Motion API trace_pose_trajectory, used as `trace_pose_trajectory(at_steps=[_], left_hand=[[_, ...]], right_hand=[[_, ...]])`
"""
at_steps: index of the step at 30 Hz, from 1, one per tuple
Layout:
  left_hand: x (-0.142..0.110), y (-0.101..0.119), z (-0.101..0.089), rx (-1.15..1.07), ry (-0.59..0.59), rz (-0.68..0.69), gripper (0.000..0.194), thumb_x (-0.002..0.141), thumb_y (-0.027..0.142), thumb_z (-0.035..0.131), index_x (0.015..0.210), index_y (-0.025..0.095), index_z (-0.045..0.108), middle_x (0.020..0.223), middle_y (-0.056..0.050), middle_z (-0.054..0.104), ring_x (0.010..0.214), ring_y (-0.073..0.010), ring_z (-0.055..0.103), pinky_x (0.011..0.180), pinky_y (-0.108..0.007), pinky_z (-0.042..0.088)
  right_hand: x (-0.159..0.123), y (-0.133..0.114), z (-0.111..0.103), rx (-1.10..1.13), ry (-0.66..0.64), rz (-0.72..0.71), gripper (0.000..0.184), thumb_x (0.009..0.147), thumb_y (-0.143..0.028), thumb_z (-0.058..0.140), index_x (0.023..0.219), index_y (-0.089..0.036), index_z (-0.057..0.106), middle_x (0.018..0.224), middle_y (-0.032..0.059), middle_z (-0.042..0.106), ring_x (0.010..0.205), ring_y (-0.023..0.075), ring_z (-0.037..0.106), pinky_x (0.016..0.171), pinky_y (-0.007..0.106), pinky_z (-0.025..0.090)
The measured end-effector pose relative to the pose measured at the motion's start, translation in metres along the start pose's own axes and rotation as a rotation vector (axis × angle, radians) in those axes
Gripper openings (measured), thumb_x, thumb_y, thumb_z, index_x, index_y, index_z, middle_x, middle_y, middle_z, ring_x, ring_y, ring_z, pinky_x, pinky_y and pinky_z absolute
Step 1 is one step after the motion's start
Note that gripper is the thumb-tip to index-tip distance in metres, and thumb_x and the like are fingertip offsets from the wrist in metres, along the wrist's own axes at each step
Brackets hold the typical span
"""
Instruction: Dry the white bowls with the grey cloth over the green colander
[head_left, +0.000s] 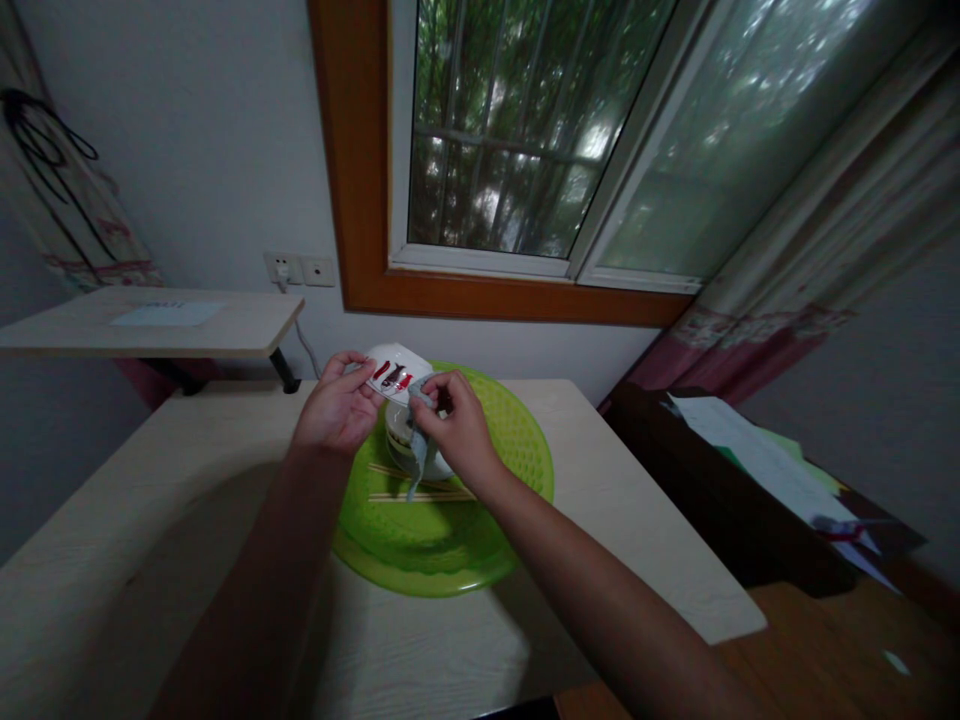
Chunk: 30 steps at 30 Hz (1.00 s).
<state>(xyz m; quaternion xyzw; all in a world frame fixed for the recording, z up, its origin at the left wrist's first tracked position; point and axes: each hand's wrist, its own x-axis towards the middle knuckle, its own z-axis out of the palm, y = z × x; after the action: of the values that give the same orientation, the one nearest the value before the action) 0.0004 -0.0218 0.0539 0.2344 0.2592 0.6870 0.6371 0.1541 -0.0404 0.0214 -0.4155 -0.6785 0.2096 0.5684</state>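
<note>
My left hand (339,408) grips the left edge of a small white dish (399,358) with red and dark markings, tilted above a green plastic basket (521,430). A grey cloth (418,455) is pinched in my right hand (459,425) and touches the dish's right side, its loose end hanging down. Below the dish stands a white patterned bowl (397,436), partly hidden by the cloth and my right hand. Chopsticks (394,497) lie in the basket beside the bowl, their right ends near my right forearm.
The basket stands on a pale wooden table (600,470). At the left a raised shelf (247,318) carries a sheet of paper (169,314). Behind are a wall socket (283,268) and a window (517,130). Papers (750,450) lie on dark furniture at the right.
</note>
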Motion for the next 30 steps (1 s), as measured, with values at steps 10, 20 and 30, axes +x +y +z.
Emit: trace_pose_trajectory(at_steps=[10, 20, 30], left_hand=[[-0.002, 0.002, 0.003, -0.01, 0.031, -0.023, 0.024, 0.086, -0.005, 0.053, 0.08, 0.019, 0.053, 0.079, -0.001, 0.066, 0.077, -0.0112, 0.069, 0.076, -0.023, 0.058], [0.005, -0.004, -0.006, -0.063, 0.083, -0.02, 0.022, 0.089, -0.003, 0.05, 0.086, 0.018, 0.054, 0.091, -0.005, 0.071, 0.091, -0.0145, 0.072, 0.087, -0.031, 0.06], [-0.002, -0.009, 0.007, -0.081, 0.15, -0.061, 0.023, 0.091, -0.003, 0.047, 0.08, 0.017, 0.053, 0.084, -0.004, 0.069, 0.082, -0.0125, 0.071, 0.086, -0.03, 0.059]], right_hand=[[-0.001, 0.0, -0.003, -0.033, -0.017, -0.004, 0.01, 0.086, -0.029, 0.07, 0.088, -0.023, 0.063, 0.086, -0.0011, 0.058, 0.076, 0.0149, 0.055, 0.07, 0.027, 0.045], [0.001, 0.007, -0.003, -0.062, 0.067, 0.018, 0.007, 0.087, -0.028, 0.072, 0.09, -0.023, 0.073, 0.086, 0.001, 0.064, 0.078, 0.0167, 0.06, 0.073, 0.03, 0.048], [0.001, 0.005, 0.001, -0.074, 0.093, 0.003, 0.009, 0.087, -0.032, 0.072, 0.087, -0.023, 0.072, 0.082, 0.0003, 0.064, 0.075, 0.0162, 0.059, 0.072, 0.029, 0.048]])
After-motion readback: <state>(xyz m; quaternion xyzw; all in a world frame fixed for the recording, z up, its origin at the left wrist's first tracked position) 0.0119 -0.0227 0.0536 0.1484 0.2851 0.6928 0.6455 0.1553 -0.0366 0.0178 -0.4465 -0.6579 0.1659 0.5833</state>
